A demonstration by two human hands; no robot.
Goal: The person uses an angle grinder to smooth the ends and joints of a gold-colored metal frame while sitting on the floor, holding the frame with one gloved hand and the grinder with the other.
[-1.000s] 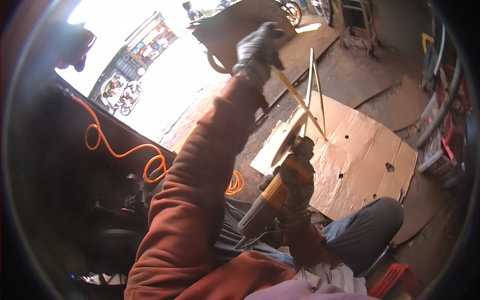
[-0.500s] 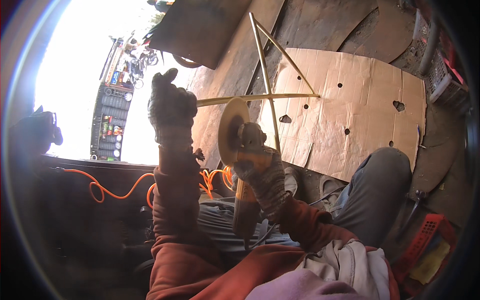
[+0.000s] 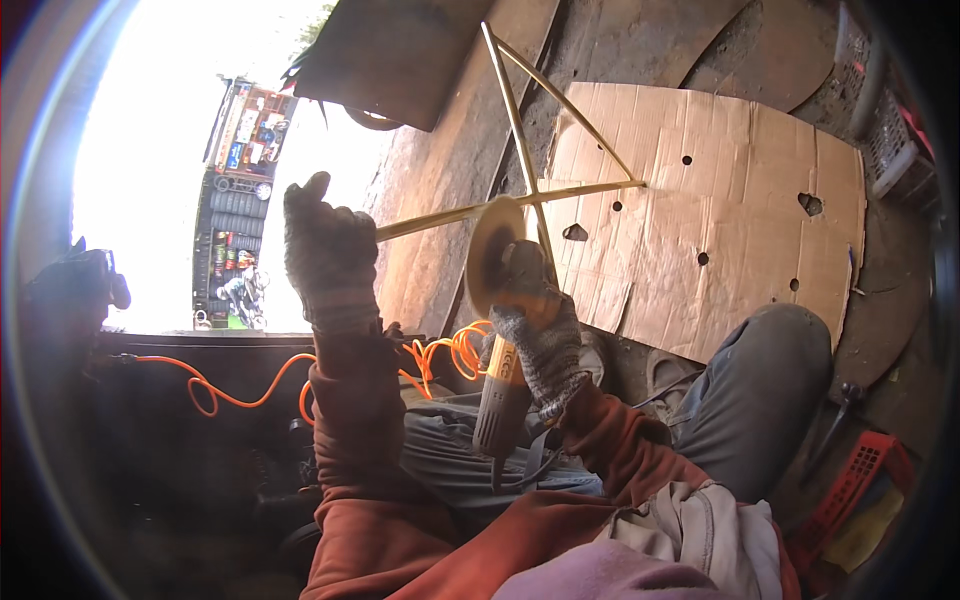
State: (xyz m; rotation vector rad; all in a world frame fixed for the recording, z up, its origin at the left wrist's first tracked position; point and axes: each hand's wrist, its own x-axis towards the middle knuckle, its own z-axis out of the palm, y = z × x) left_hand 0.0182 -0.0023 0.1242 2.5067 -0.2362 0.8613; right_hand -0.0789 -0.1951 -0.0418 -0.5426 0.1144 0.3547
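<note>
My left hand, in a dark knitted glove, is raised and closed around the end of a thin yellow metal rod frame. The frame is a triangle of welded rods that slants over the cardboard. My right hand, in a grey knitted glove, grips an angle grinder by its body. Its round disc stands upright just below the horizontal rod, close to where the rods cross. The grinder's handle points down toward my lap.
A large sheet of cardboard with holes lies on the dirt floor ahead. An orange coiled hose runs across at left. My bent knee is at right, a red crate beside it. A dark metal plate lies behind.
The view has tilted down and right. My left hand has come lower and to the left with the rod frame, and the grinder disc has risen close under the rods.
</note>
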